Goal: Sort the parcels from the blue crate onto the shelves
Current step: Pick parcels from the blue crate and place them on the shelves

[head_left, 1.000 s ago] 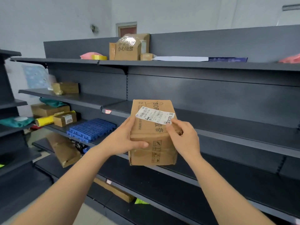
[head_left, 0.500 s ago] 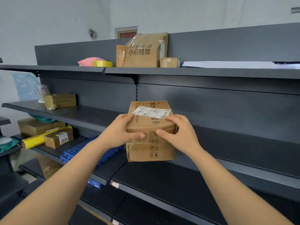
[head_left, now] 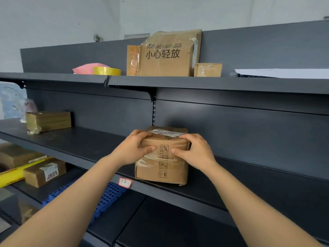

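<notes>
A brown cardboard parcel (head_left: 162, 169) with a white label on top and printed handling symbols on its front rests on the middle dark grey shelf (head_left: 240, 175), near its front edge. My left hand (head_left: 132, 148) grips the parcel's upper left corner, thumb on the front face. My right hand (head_left: 195, 151) grips the upper right corner the same way. The shelf edge under the parcel carries a small tag reading 1-6 (head_left: 125, 182). The blue crate is out of view.
The top shelf holds a large brown box with black characters (head_left: 165, 57), a small box (head_left: 208, 69), a yellow tape roll (head_left: 106, 70), a pink bag and a white sheet (head_left: 284, 73). A flat brown parcel (head_left: 49, 120) lies left on the middle shelf. Lower left: boxes, yellow roll, blue grid panel (head_left: 106, 196).
Both hands carried the parcel forward and set it down on the middle shelf. The view has moved closer to the shelves.
</notes>
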`<action>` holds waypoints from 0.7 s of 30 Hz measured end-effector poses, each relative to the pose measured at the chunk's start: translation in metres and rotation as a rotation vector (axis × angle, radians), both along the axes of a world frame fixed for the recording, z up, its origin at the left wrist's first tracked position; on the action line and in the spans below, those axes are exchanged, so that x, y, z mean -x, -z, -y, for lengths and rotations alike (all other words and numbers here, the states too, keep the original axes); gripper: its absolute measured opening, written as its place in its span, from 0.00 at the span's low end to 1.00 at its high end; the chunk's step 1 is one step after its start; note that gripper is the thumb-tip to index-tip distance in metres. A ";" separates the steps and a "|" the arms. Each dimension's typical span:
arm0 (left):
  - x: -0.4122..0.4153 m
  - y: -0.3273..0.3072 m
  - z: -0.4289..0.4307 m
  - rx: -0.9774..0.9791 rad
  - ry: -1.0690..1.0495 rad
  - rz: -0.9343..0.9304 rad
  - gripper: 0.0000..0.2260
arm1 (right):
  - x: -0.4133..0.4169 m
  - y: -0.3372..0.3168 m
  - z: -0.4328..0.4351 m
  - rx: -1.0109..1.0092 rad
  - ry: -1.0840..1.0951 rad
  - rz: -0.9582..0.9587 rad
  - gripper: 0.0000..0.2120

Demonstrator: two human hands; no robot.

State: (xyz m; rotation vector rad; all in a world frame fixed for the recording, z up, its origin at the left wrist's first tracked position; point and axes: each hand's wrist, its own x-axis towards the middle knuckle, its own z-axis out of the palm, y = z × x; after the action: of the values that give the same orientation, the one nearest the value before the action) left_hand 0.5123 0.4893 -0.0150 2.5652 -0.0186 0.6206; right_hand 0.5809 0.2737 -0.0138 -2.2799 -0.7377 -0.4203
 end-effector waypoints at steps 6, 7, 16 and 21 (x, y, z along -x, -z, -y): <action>-0.041 0.006 -0.037 -0.102 0.080 -0.089 0.30 | -0.025 0.010 -0.036 0.045 0.081 -0.002 0.25; -0.047 0.006 -0.042 -0.111 0.093 -0.094 0.31 | -0.027 0.011 -0.041 0.050 0.095 0.003 0.25; -0.064 0.007 -0.060 -0.438 0.084 -0.095 0.31 | -0.011 0.019 -0.067 0.328 0.274 0.070 0.34; -0.054 0.007 -0.046 -0.624 -0.023 -0.033 0.33 | 0.019 0.018 -0.068 0.478 0.455 0.041 0.44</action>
State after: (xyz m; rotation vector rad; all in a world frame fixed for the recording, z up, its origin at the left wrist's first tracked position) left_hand 0.5663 0.5358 -0.0221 3.1775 -0.2005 0.6583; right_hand 0.5624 0.3415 -0.0316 -2.9099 -0.3527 -0.5435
